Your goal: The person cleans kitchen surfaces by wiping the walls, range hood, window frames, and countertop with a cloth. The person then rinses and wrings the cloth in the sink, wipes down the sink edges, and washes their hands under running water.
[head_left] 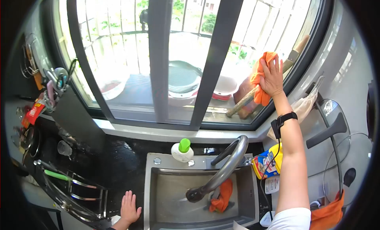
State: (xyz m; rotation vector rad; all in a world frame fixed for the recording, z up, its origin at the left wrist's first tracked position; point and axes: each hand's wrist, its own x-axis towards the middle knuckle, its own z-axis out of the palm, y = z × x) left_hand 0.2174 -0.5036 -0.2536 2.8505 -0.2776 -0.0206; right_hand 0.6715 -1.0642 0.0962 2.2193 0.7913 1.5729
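Fingers [272, 65] of the right hand [270, 80] are stretched out and slightly parted over an orange cloth [256, 78], which is held by the flattened hand against the right part of the window [243, 52]. Around the right wrist a black band [286, 118] is fastened, and from it a dark cord [273, 165] is hung. The left hand [129, 208] is laid open, palm down, on the black table [122, 166], with nothing seen to be gripped by it.

Just beside the left hand, the grey sink [148, 190] is set into the table. Its basin is partly crossed by a curved tap [227, 172], and a second orange cloth [224, 192] is seen lying crumpled in it, to the right of the spout. On the sink's back edge a white bottle with a green cap [182, 154] is stood; a yellow container [276, 156] is placed to the right of the sink, beneath the raised forearm. Farther left, a metal rack [85, 197] and a clear cup [64, 148] are kept. Beyond the glass, a round tray [183, 77] is seen, backed by bars [123, 56].
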